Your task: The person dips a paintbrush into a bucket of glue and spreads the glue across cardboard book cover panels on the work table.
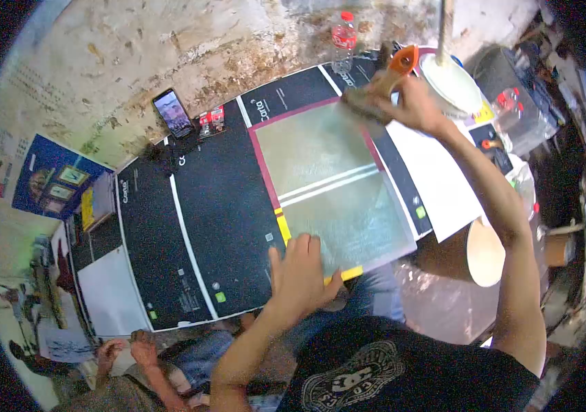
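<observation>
A pale greenish, wet-looking rectangular sheet (327, 206) lies on the black boards, edged with maroon tape (263, 165) and some yellow tape (283, 226). White lines cross its middle. My left hand (301, 278) rests with fingers apart on the sheet's near left corner, by the yellow tape. Over the far right corner, my right hand (416, 106) grips what looks like a wide brush with an orange handle (403, 60). The brush's brownish head is blurred and close to the maroon edge; whether it touches cannot be made out.
Black boards (221, 226) with white seams cover the table. Along the back are a phone (173, 113), a red packet (212, 121) and a bottle (343, 42). A white bucket (452, 86) and white paper (437, 178) are right. Another person's hands (143, 349) show lower left.
</observation>
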The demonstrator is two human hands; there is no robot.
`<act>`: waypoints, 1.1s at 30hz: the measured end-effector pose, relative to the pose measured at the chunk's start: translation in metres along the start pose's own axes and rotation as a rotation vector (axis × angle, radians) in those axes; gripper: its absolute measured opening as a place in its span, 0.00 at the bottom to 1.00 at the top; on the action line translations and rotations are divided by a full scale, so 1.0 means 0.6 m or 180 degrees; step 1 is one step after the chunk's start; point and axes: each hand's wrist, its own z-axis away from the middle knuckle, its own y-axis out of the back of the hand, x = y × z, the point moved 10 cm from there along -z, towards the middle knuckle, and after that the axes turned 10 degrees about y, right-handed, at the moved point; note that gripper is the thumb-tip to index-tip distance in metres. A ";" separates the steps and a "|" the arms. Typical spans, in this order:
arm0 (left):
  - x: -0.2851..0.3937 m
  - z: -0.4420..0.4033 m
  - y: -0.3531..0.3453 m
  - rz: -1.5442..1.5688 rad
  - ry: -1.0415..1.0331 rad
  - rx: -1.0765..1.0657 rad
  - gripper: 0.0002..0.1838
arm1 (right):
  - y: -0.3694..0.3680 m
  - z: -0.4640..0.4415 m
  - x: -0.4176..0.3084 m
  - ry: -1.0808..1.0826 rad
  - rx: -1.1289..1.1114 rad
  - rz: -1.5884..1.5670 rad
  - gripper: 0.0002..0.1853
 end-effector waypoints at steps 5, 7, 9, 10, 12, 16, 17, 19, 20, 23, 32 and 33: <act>-0.009 -0.002 -0.014 0.0087 0.0097 -0.0183 0.35 | -0.052 -0.048 0.146 -0.0041 -0.0771 0.0514 0.15; -0.014 -0.004 -0.021 0.0165 0.0173 -0.0301 0.36 | -0.016 -0.078 0.217 -0.0906 -0.0728 0.0672 0.18; -0.018 -0.007 -0.024 0.0166 0.0230 -0.0415 0.36 | -0.017 -0.087 0.183 -0.0300 -0.0408 0.0382 0.17; -0.019 -0.005 -0.027 0.0136 0.0247 -0.0477 0.36 | -0.028 -0.093 0.150 0.0093 -0.0396 0.0152 0.17; -0.021 -0.011 -0.027 0.0150 0.0262 -0.0517 0.36 | -0.104 -0.084 0.053 0.0098 -0.1424 -0.1009 0.13; -0.026 -0.006 -0.032 0.0265 0.0312 -0.0664 0.36 | -0.056 -0.166 0.121 -0.0138 -0.0787 0.0174 0.14; -0.028 -0.008 -0.034 0.0284 0.0355 -0.0729 0.36 | -0.078 -0.172 0.090 0.0154 -0.0968 -0.0036 0.14; -0.029 -0.009 -0.035 0.0334 0.0346 -0.0654 0.36 | -0.125 -0.171 0.009 0.0720 -0.1289 -0.0464 0.15; -0.029 -0.006 -0.035 0.0336 0.0308 -0.0644 0.36 | -0.169 -0.173 -0.004 0.0719 -0.1597 -0.0839 0.16; -0.026 -0.007 -0.039 0.0290 0.0377 -0.0750 0.36 | -0.249 -0.211 0.015 0.0367 -0.2261 -0.0836 0.17; -0.020 -0.006 -0.033 0.0307 0.0307 -0.0662 0.35 | -0.280 -0.312 -0.034 0.1191 -0.1593 -0.0130 0.15; -0.019 -0.004 -0.031 0.0308 0.0276 -0.0589 0.35 | -0.277 -0.334 -0.024 0.1072 -0.1463 0.0110 0.15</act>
